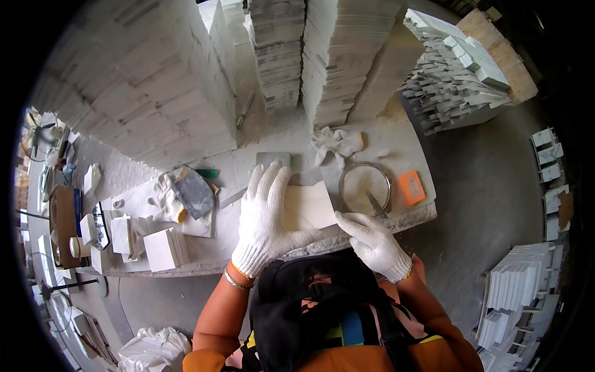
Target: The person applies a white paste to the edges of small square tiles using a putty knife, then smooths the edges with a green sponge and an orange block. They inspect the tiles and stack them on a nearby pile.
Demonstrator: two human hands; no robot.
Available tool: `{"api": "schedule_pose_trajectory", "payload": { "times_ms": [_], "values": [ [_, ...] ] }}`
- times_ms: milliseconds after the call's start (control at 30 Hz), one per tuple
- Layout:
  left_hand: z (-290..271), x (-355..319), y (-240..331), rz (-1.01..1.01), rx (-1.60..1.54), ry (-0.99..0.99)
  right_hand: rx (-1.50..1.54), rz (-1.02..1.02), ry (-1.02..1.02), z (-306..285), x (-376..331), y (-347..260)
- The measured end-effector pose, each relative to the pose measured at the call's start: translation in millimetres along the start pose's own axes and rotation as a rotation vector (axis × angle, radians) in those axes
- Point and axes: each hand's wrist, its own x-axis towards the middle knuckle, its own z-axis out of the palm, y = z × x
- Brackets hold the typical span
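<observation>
A pale, flat tile (310, 208) lies on the stone-topped bench in front of me. My left hand (263, 214), in a white knit glove, rests on its left part with long fingers stretched out and thumb spread to the right. My gloved right hand (375, 245) is at the tile's near right corner, fingers extended and their tips at or close to the edge; its underside is hidden. Just beyond the left fingertips sits a grey-green rectangular block (273, 159). Right of the tile, a round metal-rimmed dish (390, 189) has a dark pointed blade (375, 203) across it.
An orange box (411, 188) and loose gloves (334, 144) lie at the right. Tall tile stacks (347, 62) rise along the bench's far side. A dark grey sheet (195, 194), another glove (167, 197) and small tile stacks (166, 249) are at the left.
</observation>
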Motion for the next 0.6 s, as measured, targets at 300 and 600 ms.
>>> {"api": "schedule_pose_trajectory", "payload": {
  "times_ms": [300, 600],
  "values": [
    [-2, 1, 6, -0.041, 0.042, -0.071, 0.414, 0.271, 0.001, -8, 8, 30],
    [-2, -1, 6, -0.046, 0.157, -0.118, 0.810, 0.480, -0.328, 0, 36, 30]
  ]
}}
